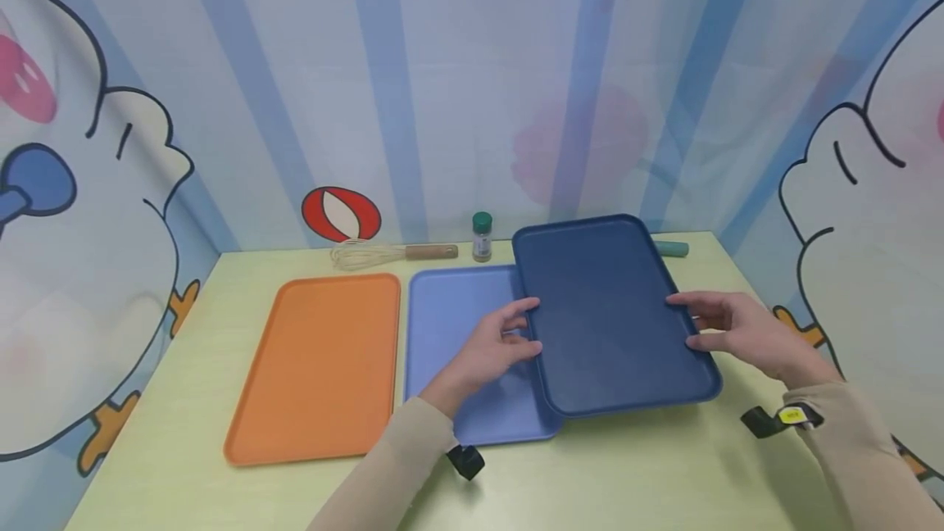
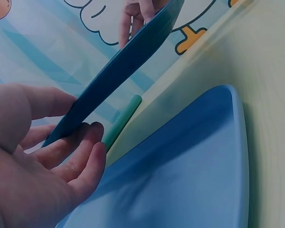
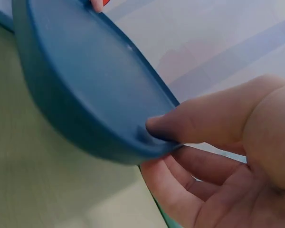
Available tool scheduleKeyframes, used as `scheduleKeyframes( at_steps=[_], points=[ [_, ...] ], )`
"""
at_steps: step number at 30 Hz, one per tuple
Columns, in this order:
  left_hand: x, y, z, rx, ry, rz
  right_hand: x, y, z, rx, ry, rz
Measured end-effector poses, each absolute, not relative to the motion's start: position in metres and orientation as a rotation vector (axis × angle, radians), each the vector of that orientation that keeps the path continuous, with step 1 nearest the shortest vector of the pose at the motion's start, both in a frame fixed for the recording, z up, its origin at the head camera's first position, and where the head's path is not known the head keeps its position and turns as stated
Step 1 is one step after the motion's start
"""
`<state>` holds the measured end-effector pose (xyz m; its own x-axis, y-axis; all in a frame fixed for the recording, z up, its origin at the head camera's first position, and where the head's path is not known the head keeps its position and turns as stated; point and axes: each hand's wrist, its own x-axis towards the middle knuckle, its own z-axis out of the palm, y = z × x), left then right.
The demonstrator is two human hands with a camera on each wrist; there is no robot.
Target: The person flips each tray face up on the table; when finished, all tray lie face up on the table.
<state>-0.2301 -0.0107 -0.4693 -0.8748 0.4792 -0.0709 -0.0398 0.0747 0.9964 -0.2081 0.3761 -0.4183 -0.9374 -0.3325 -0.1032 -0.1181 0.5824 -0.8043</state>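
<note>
Both hands hold a dark blue tray (image 1: 605, 318) up off the table, tilted, its left side overlapping a lighter blue tray (image 1: 460, 310) in the head view. My left hand (image 1: 497, 347) pinches its left rim, thumb on one face and fingers beneath, as the left wrist view shows. On the opposite rim my right hand (image 1: 745, 334) grips with the thumb over the inside edge (image 3: 156, 128) and fingers under it. The lighter blue tray (image 2: 190, 171) lies flat on the table below my left hand. Left of it lies an orange tray (image 1: 324, 367).
A whisk (image 1: 431, 251) with a wooden handle lies along the table's back edge. Beside it stands a small green-capped jar (image 1: 482, 238). A green rod-like thing (image 2: 123, 118) lies at the back right, partly behind the dark tray. A printed cloth (image 1: 472, 88) hangs behind the table (image 1: 590, 474).
</note>
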Motion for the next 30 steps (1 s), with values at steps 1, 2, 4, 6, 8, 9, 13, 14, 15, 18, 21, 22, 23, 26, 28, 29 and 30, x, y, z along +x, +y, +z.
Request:
scheduleKeyframes(
  at_steps=[1,2,4,6,8,9,13,14,15,18,21,22,23,26,28,29,30],
  points=[
    [-0.230,-0.011,-0.469,0.436,1.981,1.852,-0.209,0.376,-0.420,-0.378,2.575,-1.271],
    [-0.230,-0.010,-0.469,0.439,1.986,1.847,-0.209,0.376,-0.421,-0.376,2.574,-1.266],
    [-0.230,-0.010,-0.470,0.445,2.002,1.832,-0.211,0.376,-0.424,-0.370,2.573,-1.262],
    [-0.230,-0.009,-0.470,0.449,2.015,1.816,-0.212,0.377,-0.426,-0.377,2.558,-1.271],
    [-0.230,-0.008,-0.471,0.452,2.027,1.799,-0.214,0.377,-0.429,-0.363,2.546,-1.274],
    [-0.230,-0.008,-0.472,0.451,2.034,1.790,-0.214,0.377,-0.431,-0.351,2.544,-1.271],
    [-0.230,-0.006,-0.474,0.446,2.043,1.770,-0.217,0.377,-0.435,-0.342,2.575,-1.212],
    [-0.230,-0.006,-0.475,0.448,2.043,1.770,-0.217,0.377,-0.436,-0.343,2.588,-1.194],
    [-0.229,-0.005,-0.475,0.447,2.048,1.766,-0.218,0.376,-0.437,-0.343,2.600,-1.176],
    [-0.228,-0.002,-0.477,0.451,2.062,1.757,-0.218,0.375,-0.438,-0.338,2.625,-1.137],
    [-0.227,0.002,-0.478,0.437,2.083,1.738,-0.218,0.375,-0.439,-0.308,2.627,-1.120],
    [-0.226,0.003,-0.478,0.432,2.089,1.730,-0.218,0.375,-0.440,-0.298,2.627,-1.116],
    [-0.226,0.005,-0.478,0.426,2.094,1.722,-0.218,0.375,-0.441,-0.287,2.627,-1.110],
    [-0.225,0.008,-0.478,0.403,2.110,1.704,-0.219,0.377,-0.444,-0.255,2.616,-1.114],
    [-0.225,0.010,-0.479,0.397,2.116,1.703,-0.220,0.379,-0.447,-0.229,2.609,-1.119],
    [-0.225,0.011,-0.479,0.392,2.118,1.704,-0.220,0.379,-0.448,-0.216,2.610,-1.117],
    [-0.225,0.013,-0.480,0.390,2.121,1.707,-0.220,0.380,-0.449,-0.205,2.608,-1.118]
  ],
)
